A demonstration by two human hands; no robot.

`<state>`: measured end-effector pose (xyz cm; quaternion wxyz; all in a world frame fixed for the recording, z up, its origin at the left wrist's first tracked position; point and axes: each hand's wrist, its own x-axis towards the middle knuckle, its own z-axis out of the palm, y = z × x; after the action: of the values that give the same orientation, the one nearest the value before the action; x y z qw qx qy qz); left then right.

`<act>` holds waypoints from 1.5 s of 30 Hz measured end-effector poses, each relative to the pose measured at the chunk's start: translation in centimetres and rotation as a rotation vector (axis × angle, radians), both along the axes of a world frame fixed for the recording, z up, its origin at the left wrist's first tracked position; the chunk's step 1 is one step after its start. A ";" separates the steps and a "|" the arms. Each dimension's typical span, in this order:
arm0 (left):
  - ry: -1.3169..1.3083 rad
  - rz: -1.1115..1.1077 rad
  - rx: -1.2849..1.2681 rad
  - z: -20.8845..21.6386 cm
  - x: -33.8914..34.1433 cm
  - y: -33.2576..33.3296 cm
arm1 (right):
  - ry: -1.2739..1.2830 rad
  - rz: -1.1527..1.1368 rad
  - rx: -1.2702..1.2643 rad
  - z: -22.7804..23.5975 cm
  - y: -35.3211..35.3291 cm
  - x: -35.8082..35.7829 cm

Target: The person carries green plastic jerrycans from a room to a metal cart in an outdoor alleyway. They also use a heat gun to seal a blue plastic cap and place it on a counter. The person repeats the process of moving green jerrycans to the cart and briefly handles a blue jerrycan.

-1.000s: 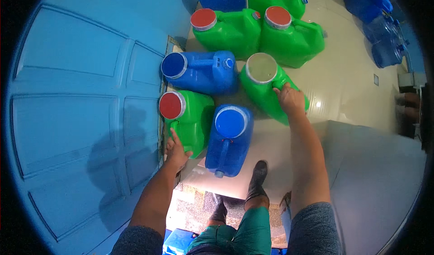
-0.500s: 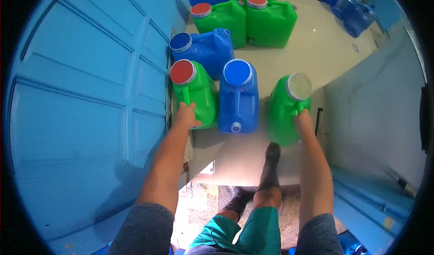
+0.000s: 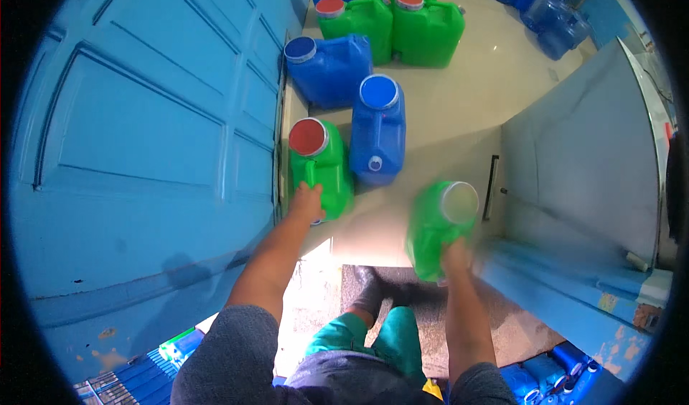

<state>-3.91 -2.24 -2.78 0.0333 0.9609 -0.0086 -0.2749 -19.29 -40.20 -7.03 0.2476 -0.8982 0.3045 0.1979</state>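
My left hand (image 3: 308, 203) is closed round the handle of a green water jug with a red cap (image 3: 334, 167), by the blue door. My right hand (image 3: 455, 257) grips a second green water jug with a pale whitish cap (image 3: 430, 225), smeared by motion near the doorway edge. Between the two, a little farther in, a blue water jug with a blue cap (image 3: 377, 134) stands upright on the floor, untouched. Both held jugs are upright or slightly tilted; whether their bottoms touch the floor I cannot tell.
Farther in stand another blue jug (image 3: 331, 72) and several green jugs (image 3: 430, 40). Clear blue round bottles (image 3: 562, 35) are at the far right. A blue panelled door (image 3: 136, 132) borders the left, a grey panel (image 3: 581, 154) the right. More blue containers (image 3: 549, 373) lie at the lower right.
Both held green jugs have come toward me, the right one farther and slightly left. The left one has separated from the blue jugs. My legs have stepped back off the tiled floor.
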 end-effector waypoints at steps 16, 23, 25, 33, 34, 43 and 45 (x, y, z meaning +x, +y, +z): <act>0.276 1.857 -1.418 -7.6 -14.3 2.2 | 0.166 -0.031 0.041 -1.1 -0.2 0.4; -0.100 1.626 -0.932 -7.7 -11.8 0.4 | 0.129 -0.046 0.099 -3.0 -1.1 -0.3; -0.083 1.502 -0.914 -6.7 -11.9 0.2 | 0.102 -0.027 0.094 -3.3 -1.2 -0.4; 0.114 1.926 -1.338 -7.0 -12.2 -0.3 | 0.113 -0.005 0.112 -4.3 -1.5 -0.7; 0.110 1.887 -1.260 -7.2 -12.1 -0.3 | 0.090 -0.002 0.122 -4.4 -1.5 -0.7; -0.332 0.601 -0.103 -6.4 -11.9 -0.8 | 0.181 -0.205 0.291 -4.9 -1.8 0.1; -0.192 0.677 -0.123 -6.2 -12.2 -1.0 | 0.159 -0.097 0.253 -5.0 -1.9 0.2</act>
<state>-16.11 -3.24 -9.00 0.1792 0.9268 0.2909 -0.1559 -19.06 -42.07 -12.00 0.3433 -0.8256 0.3388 0.2929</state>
